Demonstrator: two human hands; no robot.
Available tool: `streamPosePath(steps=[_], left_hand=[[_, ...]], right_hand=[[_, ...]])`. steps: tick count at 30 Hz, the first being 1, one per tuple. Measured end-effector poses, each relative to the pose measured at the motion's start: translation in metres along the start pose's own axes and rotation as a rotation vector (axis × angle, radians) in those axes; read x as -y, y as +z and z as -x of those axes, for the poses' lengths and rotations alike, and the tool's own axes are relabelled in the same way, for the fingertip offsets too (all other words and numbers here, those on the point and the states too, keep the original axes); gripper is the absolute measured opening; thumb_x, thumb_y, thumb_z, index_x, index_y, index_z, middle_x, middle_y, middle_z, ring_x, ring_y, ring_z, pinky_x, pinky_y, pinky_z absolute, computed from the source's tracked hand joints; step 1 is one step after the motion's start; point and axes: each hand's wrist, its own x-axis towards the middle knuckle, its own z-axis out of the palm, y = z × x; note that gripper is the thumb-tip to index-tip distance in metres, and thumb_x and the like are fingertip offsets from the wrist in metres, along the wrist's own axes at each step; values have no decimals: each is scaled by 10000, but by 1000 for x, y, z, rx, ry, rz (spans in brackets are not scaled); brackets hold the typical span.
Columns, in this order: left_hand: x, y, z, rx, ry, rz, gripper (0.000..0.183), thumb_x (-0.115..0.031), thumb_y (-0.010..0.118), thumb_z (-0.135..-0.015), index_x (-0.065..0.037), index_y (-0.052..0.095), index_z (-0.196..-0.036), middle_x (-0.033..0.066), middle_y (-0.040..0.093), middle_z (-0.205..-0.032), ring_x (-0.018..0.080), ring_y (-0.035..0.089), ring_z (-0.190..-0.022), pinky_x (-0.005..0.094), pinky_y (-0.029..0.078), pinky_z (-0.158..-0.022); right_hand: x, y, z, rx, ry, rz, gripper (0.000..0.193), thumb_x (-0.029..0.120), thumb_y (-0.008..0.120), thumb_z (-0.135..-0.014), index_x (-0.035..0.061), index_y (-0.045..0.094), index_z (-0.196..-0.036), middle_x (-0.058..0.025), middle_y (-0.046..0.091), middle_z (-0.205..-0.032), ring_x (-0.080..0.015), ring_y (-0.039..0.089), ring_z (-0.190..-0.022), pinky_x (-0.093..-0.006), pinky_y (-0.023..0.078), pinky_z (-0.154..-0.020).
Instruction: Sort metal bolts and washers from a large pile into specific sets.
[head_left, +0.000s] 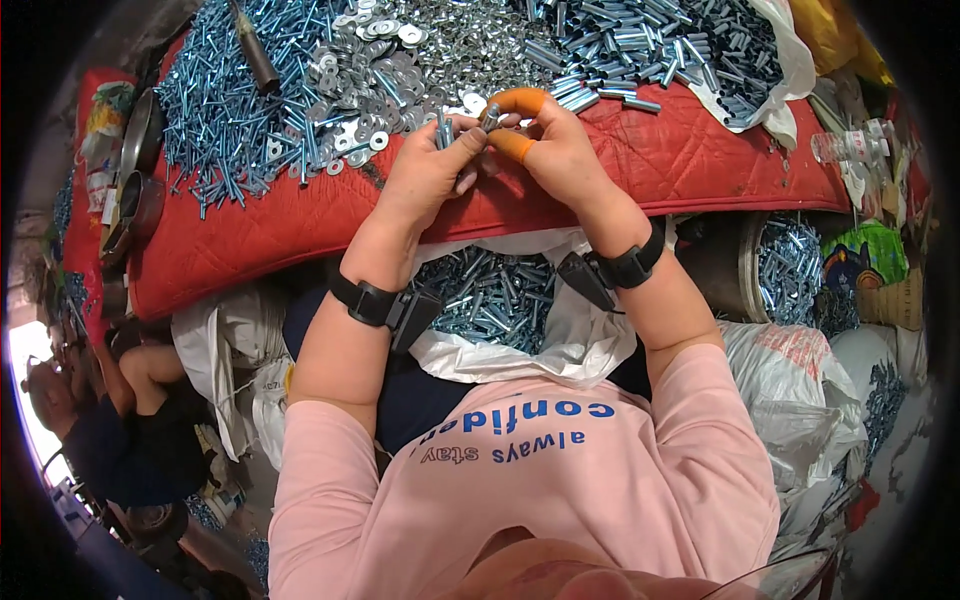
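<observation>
Just over the near edge of a red quilted cover [270, 240], my two hands meet. My left hand [422, 168] is closed round a few slim silvery metal bolts [444, 130], which stick up beside its thumb. Orange finger covers [513, 146] sit on the thumb and forefinger of my right hand [556, 152]. These two fingers pinch a small metal bolt [491, 116] against the left fingertips; its lower end is hidden. Beyond the hands lie loose heaps of long thin bolts [225, 110], flat washers [350, 95], small shiny rings [470, 50] and metal sleeves [610, 50].
Below my hands, a white sack [580, 350] holds many metal bolts [490, 300]. A dark-handled tool [258, 60] rests on the bolt heap. Right are a tipped drum [748, 265] of bolts and a clear plastic bottle [850, 147]. Another person [110, 440] sits at far left.
</observation>
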Motion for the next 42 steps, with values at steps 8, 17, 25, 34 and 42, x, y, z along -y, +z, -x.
streamPosePath(steps=[8, 17, 25, 34, 42], left_hand=[[-5, -17, -6, -18, -100, -209, 237, -222, 547, -906, 0, 620, -868, 46, 606, -637, 55, 413, -438, 187, 280, -412], [-6, -8, -2, 14, -180, -263, 193, -191, 554, -900, -11, 616, -868, 36, 596, -618, 63, 471, -465, 188, 298, -417], [-5, -12, -4, 115, -199, -247, 178, -169, 559, -893, -6, 618, -851, 38, 591, -603, 69, 467, -462, 196, 305, -419], [-4, -12, -4, 127, -186, -294, 201, -217, 553, -893, -32, 631, -871, 12, 592, -626, 46, 453, -477, 173, 266, -425], [-6, -10, -5, 59, -189, -286, 219, -217, 550, -896, -11, 623, -878, 28, 592, -625, 55, 450, -463, 181, 276, -422]], right_hand=[[-16, -2, -17, 48, -296, 909, 133, 93, 662, -733, 73, 665, -864, -115, 604, -852, -314, 590, -835, -396, 486, -724], [-5, -17, -8, -9, 30, 90, 141, 54, 645, -812, 42, 678, -949, -80, 672, -889, -181, 620, -715, -287, 491, -660], [1, -21, -4, -15, -331, 358, 141, 17, 609, -857, 21, 652, -991, -28, 655, -901, -89, 603, -782, -213, 491, -685], [2, -33, -2, 72, 67, 43, 206, 31, 634, -841, 11, 625, -1045, -34, 638, -892, -89, 600, -786, -234, 510, -679], [-10, -33, -1, -118, -156, 591, 218, 42, 630, -814, 63, 651, -1030, -81, 651, -920, -169, 615, -754, -277, 494, -688]])
